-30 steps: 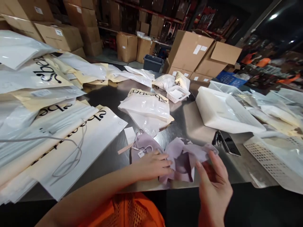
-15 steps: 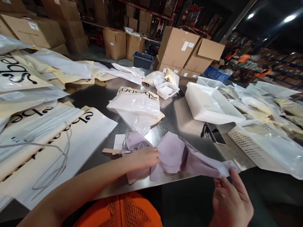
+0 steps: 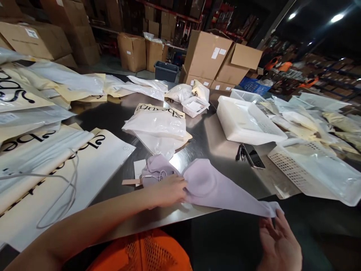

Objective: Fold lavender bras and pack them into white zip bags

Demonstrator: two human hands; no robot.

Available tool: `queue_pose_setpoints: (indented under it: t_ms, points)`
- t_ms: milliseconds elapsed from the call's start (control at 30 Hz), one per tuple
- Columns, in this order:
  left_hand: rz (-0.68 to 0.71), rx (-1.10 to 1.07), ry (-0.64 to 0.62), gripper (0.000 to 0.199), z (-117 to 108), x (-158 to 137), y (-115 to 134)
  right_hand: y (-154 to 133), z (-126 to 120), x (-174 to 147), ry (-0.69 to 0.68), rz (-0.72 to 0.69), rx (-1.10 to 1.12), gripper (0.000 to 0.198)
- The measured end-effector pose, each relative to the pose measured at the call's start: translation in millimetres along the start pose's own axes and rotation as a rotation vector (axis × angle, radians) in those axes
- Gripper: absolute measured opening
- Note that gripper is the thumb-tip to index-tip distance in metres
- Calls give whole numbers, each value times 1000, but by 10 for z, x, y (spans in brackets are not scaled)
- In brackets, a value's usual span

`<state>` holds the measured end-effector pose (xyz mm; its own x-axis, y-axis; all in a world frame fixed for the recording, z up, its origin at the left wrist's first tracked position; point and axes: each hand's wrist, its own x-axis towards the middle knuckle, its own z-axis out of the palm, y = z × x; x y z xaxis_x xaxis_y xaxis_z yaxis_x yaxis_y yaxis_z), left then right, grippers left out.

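Stainless-steel packing table (image 3: 220, 150) in a dim warehouse: at its near edge, above an orange mesh vest (image 3: 146, 252), a worker's two bare hands stretch a lilac garment (image 3: 214, 188) out flat. Nearest the camera, the right hand (image 3: 279, 244) hangs off the table's edge, palm up and fingers loosely spread, its fingertips pinching the garment's narrow far-right end. The left hand (image 3: 167, 190) lies palm-down with fingers together, pressing the garment's wider, bunched end onto the steel beside a small hang tag (image 3: 131, 181) and a white cord. The cloth's long axis runs from the left hand rightward and toward the worker, tapering to the right hand's grip, so the bulk sits closer to the left hand. Just beyond lie clear poly bags (image 3: 158, 124) and a printed cream bag; a dark phone (image 3: 254, 156) rests to the right, near white plastic baskets (image 3: 248, 122). Large cream mailers with black lettering (image 3: 70, 165) cover the table's left side. Farther back, cardboard cartons (image 3: 208, 56), a dark bin (image 3: 166, 70) and storage racks fill the background.
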<state>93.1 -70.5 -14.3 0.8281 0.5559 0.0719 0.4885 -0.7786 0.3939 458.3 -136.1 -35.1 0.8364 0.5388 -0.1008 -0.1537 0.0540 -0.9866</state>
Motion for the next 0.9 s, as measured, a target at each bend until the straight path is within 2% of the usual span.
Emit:
queue_pose_setpoints:
  t_ms: [133,233,300,367,500,533,567,667,700,733,800,900]
  points:
    - [-151,-143,30,36,-281,192,-58,-18,104,-90,121,166,134,41]
    - [-183,-240,-10,36,-416,462,-125,-107,214,-149,153,171,190,50]
    - [-176,-280,-45,27,-403,644,-156,-180,286,-190,123,82,178,51]
    - [-198,-291,-16,16,-345,770,-180,-253,362,-275,74,-59,138,55]
    - [-323,-317,197,20,-334,718,-287,-371,537,-690,-60,-362,14,65]
    - [-365,-328,256,25,-377,631,-333,-395,581,-834,-150,-441,-54,62]
    - [-410,-335,315,29,-436,515,-386,-420,625,-976,-301,-516,-151,56]
    - [-556,-324,471,34,-634,25,-540,-494,801,-1275,-974,-652,-498,32]
    - [-603,-315,510,33,-682,-168,-576,-510,894,-1303,-1148,-679,-575,27]
    - [-654,-298,540,32,-712,-366,-597,-516,1011,-1292,-1262,-711,-623,24]
    - [-778,-212,556,31,-709,-748,-588,-483,1320,-1180,-1362,-788,-695,31]
    - [-1033,71,428,30,-572,-1207,-469,-328,1871,-980,-1532,-843,-938,59]
